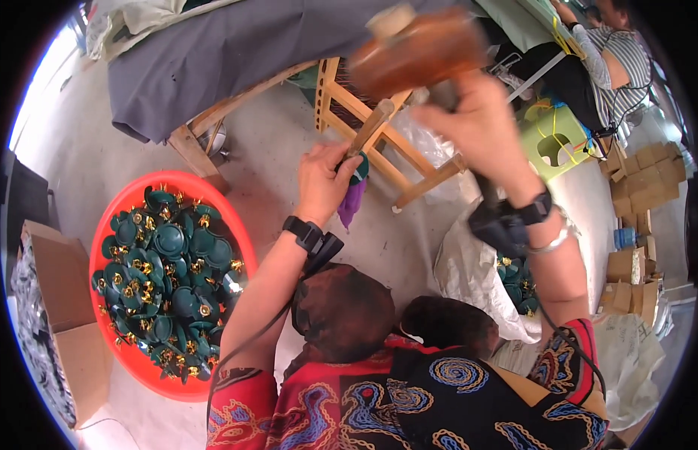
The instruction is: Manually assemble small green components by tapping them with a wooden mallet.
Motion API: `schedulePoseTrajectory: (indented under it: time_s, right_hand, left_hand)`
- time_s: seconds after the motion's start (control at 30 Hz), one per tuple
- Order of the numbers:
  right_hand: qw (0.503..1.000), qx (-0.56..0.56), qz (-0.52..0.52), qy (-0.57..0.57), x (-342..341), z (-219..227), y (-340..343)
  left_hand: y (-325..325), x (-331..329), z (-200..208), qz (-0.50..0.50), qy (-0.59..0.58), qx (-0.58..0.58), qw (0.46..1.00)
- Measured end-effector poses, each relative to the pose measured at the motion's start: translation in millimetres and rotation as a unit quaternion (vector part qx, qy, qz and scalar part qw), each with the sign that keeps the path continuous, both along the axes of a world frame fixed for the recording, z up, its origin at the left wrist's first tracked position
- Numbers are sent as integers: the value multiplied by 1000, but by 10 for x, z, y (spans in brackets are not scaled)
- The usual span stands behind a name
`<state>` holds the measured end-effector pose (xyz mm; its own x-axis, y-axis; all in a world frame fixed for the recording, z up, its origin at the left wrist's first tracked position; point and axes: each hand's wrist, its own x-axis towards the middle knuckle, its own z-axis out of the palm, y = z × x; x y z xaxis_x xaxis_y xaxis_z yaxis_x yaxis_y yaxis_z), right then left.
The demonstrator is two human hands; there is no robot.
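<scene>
My right hand (pixel 476 127) is raised and closed round the handle of a wooden mallet (pixel 424 56). The mallet's brown head is smeared by motion, above and to the right of the left hand. My left hand (pixel 321 182) grips a short wooden stick (pixel 370 129) that slants up to the right. Just beneath that hand a dark green round piece (pixel 359 169) shows in part, with something purple (pixel 351 201) hanging below it. Whether the stick touches the green piece I cannot tell. Beyond the hands stands a wooden frame (pixel 398 146) with slats.
On the left a red tub (pixel 101 300) holds many dark green discs (pixel 169 240) with gold fittings. A white sack (pixel 469 255) at right contains similar pieces. A cardboard box (pixel 71 300), a grey-draped table (pixel 236 67), a light green stool (pixel 555 135) and a seated person (pixel 626 75) surround me.
</scene>
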<state>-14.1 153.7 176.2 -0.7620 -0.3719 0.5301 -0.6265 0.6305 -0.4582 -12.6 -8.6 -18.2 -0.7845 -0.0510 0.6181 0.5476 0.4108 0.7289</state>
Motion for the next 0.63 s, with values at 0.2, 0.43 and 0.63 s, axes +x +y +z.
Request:
schedulePoseTrajectory:
  time_s: [0.2, 0.43, 0.63]
  right_hand:
    - [973, -73, -168, 143, 383, 1009, 64]
    - [975, 189, -120, -7, 115, 251, 231]
    - [990, -76, 16, -120, 35, -51, -93]
  left_hand:
    - [-6, 28, -39, 5, -29, 14, 999]
    - [33, 11, -60, 4, -9, 7, 1000]
    - [23, 31, 42, -17, -45, -11, 999]
